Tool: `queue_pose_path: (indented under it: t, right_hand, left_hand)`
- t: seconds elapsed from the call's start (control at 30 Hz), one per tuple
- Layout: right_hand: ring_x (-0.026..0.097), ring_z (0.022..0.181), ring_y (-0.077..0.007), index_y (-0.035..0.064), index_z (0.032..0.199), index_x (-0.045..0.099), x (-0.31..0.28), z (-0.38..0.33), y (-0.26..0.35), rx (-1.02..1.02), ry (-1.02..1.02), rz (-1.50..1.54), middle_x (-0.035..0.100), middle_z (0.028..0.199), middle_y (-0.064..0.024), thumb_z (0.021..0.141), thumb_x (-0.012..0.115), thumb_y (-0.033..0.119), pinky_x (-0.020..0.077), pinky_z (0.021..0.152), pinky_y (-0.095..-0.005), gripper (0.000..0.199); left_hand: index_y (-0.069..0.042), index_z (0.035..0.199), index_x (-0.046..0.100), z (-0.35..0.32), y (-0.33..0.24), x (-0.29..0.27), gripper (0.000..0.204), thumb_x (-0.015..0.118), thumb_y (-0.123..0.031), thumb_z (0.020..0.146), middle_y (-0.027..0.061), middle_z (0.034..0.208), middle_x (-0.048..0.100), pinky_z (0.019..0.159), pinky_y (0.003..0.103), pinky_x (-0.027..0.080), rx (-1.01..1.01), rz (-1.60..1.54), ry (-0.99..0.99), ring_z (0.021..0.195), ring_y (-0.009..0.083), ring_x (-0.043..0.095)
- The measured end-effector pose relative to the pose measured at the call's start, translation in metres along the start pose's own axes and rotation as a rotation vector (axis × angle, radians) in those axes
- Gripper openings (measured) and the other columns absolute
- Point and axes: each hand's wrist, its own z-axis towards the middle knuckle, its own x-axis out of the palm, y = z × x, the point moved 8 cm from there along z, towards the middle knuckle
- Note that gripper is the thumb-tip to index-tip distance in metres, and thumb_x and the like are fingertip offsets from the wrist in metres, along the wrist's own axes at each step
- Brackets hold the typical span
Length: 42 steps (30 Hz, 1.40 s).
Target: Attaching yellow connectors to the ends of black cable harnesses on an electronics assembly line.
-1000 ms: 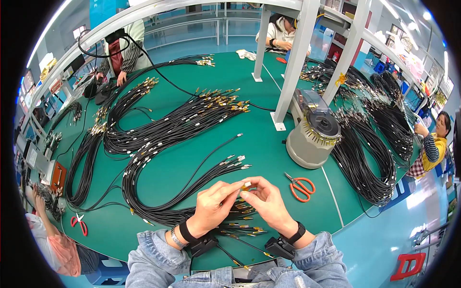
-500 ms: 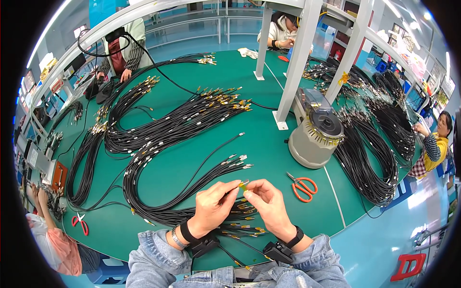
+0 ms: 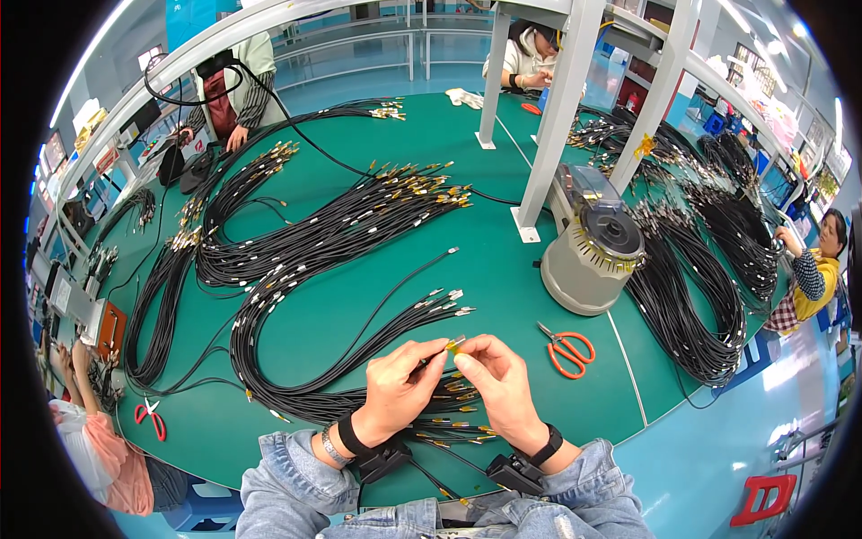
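My left hand (image 3: 401, 384) is closed in a pinch on a black cable near its end. The cable's silvery connector tip (image 3: 459, 340) pokes out beyond the fingers, and yellow tape (image 3: 452, 348) lies around it. Thumb and forefinger of my right hand (image 3: 500, 379) are pressed together on that tape, close against the left fingertips. Most of the held cable is hidden by my hands. Beneath them, a curved bundle of black cables (image 3: 256, 359) lies on the green table (image 3: 503, 269), its taped ends partly covered by my wrists.
Orange-handled scissors (image 3: 567, 353) lie to the right, below a round grey tape dispenser (image 3: 588, 269) beside white metal posts (image 3: 555, 126). More cable bundles (image 3: 332, 225) spread left and right (image 3: 696, 305). Red scissors (image 3: 153, 419) rest at left. Several co-workers sit or stand around the table.
My right fingers have come in against the cable end. The yellow tape, which hung between the hands, now sits folded close around it. The left hand stays nearly still.
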Motion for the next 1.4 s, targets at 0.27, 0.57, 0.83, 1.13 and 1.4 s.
queue_pose_path:
  t: [0.27,0.57,0.83,1.13,1.4]
  right_hand:
    - [0.052,0.083,-0.0078,0.0000,0.085,0.060,-0.002,0.000,0.003,-0.071,0.005,-0.034,0.057,0.088,-0.0010,0.086,0.062,0.006,0.0412,0.076,-0.0228,0.007]
    - [0.052,0.081,-0.0080,-0.0003,0.085,0.060,-0.003,-0.002,0.001,-0.065,0.003,0.004,0.057,0.088,-0.0015,0.085,0.062,0.004,0.0414,0.075,-0.0229,0.005]
    - [0.053,0.082,-0.0087,-0.0006,0.085,0.061,-0.005,0.000,-0.003,-0.056,-0.010,-0.005,0.058,0.088,-0.0023,0.085,0.061,0.003,0.0429,0.076,-0.0235,0.004]
    - [0.054,0.082,-0.0093,-0.0002,0.085,0.060,-0.005,0.000,-0.004,-0.061,0.001,-0.028,0.059,0.088,-0.0031,0.086,0.061,0.004,0.0434,0.076,-0.0241,0.004]
    - [0.054,0.081,-0.0106,-0.0005,0.084,0.061,-0.007,0.001,0.003,-0.189,-0.003,-0.158,0.058,0.087,-0.0043,0.084,0.063,0.005,0.0436,0.074,-0.0243,0.006]
  left_hand:
    - [0.003,0.087,0.063,-0.006,0.008,0.004,0.007,0.065,0.001,0.080,0.0076,0.067,0.065,0.049,0.020,0.048,-0.076,-0.069,0.020,0.056,0.0093,0.062]
    - [0.003,0.084,0.061,-0.007,0.007,0.006,0.004,0.063,0.000,0.082,0.0073,0.067,0.066,0.049,0.020,0.049,-0.120,-0.082,0.042,0.056,0.0098,0.063]
    - [0.003,0.084,0.059,-0.008,0.007,0.011,0.006,0.058,-0.002,0.087,0.0047,0.061,0.062,0.044,0.019,0.044,-0.178,-0.183,0.085,0.050,0.0074,0.058]
    - [0.002,0.083,0.056,-0.012,0.011,0.015,0.012,0.053,-0.007,0.091,0.0017,0.055,0.057,0.037,0.020,0.033,-0.226,-0.163,0.135,0.041,0.0034,0.045]
    - [0.000,0.083,0.056,-0.010,0.014,0.018,0.015,0.050,-0.009,0.093,0.0005,0.054,0.054,0.038,0.020,0.031,-0.302,-0.256,0.256,0.041,0.0027,0.042]
